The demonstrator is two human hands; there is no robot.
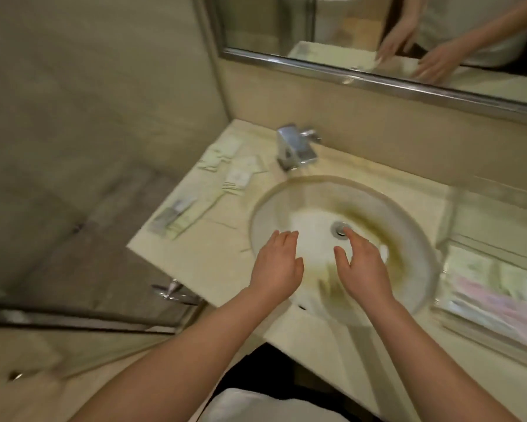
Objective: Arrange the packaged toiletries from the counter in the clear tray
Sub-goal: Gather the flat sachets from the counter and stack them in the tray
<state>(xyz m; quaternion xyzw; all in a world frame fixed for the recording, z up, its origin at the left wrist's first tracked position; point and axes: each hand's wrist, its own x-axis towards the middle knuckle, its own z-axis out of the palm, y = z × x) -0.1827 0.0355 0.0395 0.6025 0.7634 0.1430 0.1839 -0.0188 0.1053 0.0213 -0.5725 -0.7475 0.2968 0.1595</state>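
Several packaged toiletries (225,175) lie scattered on the cream counter (213,248) to the left of the sink: small flat sachets near the tap and longer packets (177,217) nearer the counter's front corner. The clear tray (457,315) stands at the right edge of the view and holds several flat packets in pale green and pink. My left hand (277,266) and my right hand (362,269) hover side by side over the sink basin, palms down, fingers spread, holding nothing. The picture is blurred.
A round basin (408,214) with a yellow-brown stain and a metal drain (339,229) fills the counter's middle. A chrome tap (295,147) stands behind it. A framed mirror (377,77) runs along the back wall. A glass shower partition (73,315) lies left.
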